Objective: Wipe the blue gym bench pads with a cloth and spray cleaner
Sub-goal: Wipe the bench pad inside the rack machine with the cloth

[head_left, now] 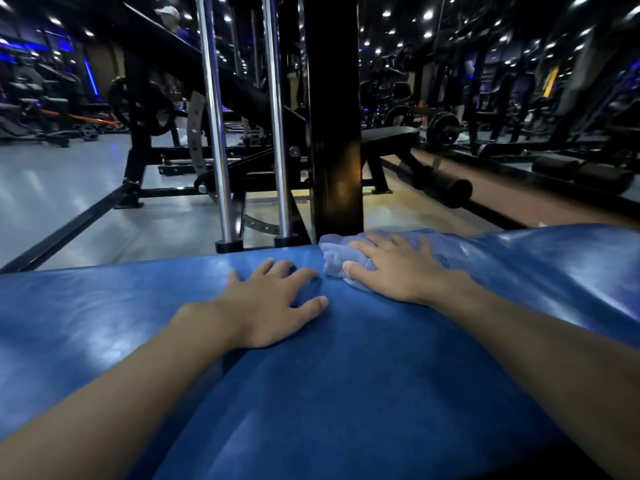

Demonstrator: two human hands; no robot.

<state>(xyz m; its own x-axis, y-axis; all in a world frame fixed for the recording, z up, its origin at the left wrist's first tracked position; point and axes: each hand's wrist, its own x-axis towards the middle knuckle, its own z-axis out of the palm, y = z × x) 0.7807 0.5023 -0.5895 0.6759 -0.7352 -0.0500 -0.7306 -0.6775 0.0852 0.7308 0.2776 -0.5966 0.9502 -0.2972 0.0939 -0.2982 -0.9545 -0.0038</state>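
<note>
Though crumpled, cloth (333, 251) under right hand (398, 271)

The right hand (398, 271) is pressing flat on a bunched blue cloth (332, 258), which is lying on the blue pad (346, 375) directly below the black post (334, 133). The left hand (273, 306) is resting spread on the pad, below and left of the post.

Dark gym hall. Many small ceiling spotlights (427, 13); blue light strips (90, 77) far left. Glossy grey floor (69, 188) left, brown wood-tone strip (450, 181) right. Thick black steel column (334, 133) centre, two chrome guide rods (214, 133) just left of it. Black flat bench (388, 135) behind column, loaded barbell (443, 128) beside it. Blurred machines further back.
</note>
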